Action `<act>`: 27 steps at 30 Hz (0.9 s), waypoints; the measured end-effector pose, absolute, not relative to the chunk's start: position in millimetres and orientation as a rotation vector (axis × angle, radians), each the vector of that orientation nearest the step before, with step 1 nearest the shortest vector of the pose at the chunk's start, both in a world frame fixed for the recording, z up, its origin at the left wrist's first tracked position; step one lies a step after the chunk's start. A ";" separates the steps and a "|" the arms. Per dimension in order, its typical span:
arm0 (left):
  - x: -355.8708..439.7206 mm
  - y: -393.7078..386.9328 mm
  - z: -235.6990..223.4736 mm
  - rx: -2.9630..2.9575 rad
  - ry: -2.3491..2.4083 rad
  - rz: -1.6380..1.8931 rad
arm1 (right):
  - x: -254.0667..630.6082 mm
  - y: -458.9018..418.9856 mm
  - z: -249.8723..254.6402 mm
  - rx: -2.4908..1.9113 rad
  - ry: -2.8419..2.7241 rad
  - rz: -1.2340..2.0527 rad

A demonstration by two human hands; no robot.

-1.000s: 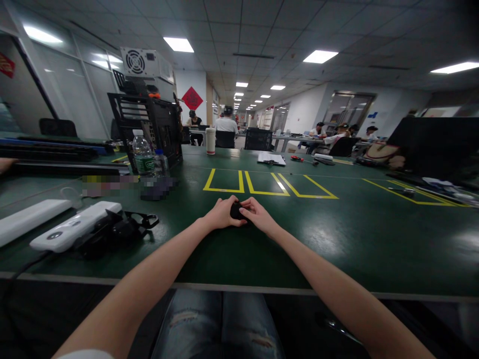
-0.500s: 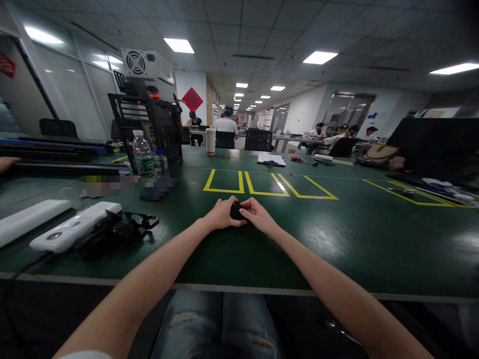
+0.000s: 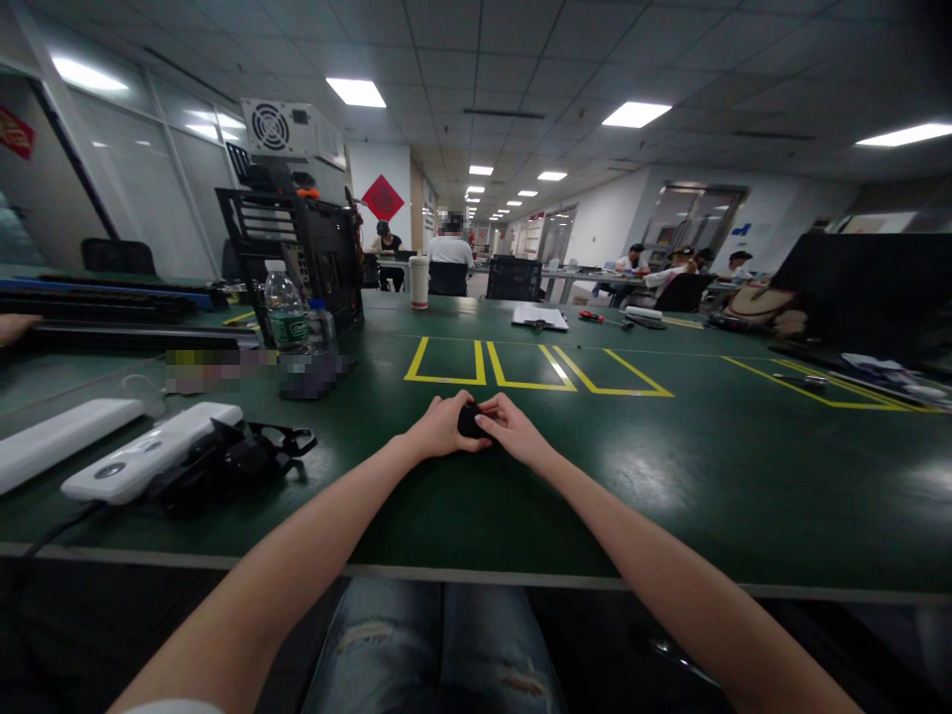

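A small, dark, rounded object [image 3: 470, 421] sits between my two hands at the middle of the green table [image 3: 491, 516]; its kind is too small and covered to make out. My left hand [image 3: 442, 426] curls around its left side, thumb below and fingers above. From the right, my right hand [image 3: 510, 428] pinches it with thumb and fingertips. Beyond both hands, yellow tape outlines [image 3: 446, 380] mark the table top.
To the left lie a white power strip [image 3: 160, 451] and a black strapped device [image 3: 238, 456]. Behind them stand a water bottle [image 3: 287, 312] and an open computer case [image 3: 327, 258]. A cup [image 3: 418, 283], a clipboard [image 3: 539, 317] and a monitor [image 3: 870, 297] are farther off. Several people sit in the background.
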State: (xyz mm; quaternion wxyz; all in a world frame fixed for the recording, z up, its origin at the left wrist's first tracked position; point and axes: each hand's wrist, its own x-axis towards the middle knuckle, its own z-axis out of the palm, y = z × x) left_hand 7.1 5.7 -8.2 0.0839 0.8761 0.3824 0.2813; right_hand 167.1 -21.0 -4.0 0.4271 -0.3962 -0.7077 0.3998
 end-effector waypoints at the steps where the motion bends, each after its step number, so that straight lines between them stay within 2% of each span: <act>1: 7.3 5.4 -8.0 2.615 1.152 0.838 | 167.2 -19.3 -5.4 -1.003 -1.766 0.987; 7: 9.2 4.2 -6.8 2.628 1.196 0.833 | 170.5 -13.2 -11.3 -1.085 -1.805 0.994; 14: 8.1 4.9 -6.9 2.610 1.163 0.825 | 167.9 -21.9 -4.4 -0.958 -1.774 1.018; 22: 8.0 4.6 -6.4 2.601 1.182 0.820 | 168.9 -22.9 -2.1 -1.138 -1.796 1.001; 27: 8.4 2.9 -4.3 2.593 1.175 0.809 | 168.9 -25.0 -1.0 -1.007 -1.776 1.096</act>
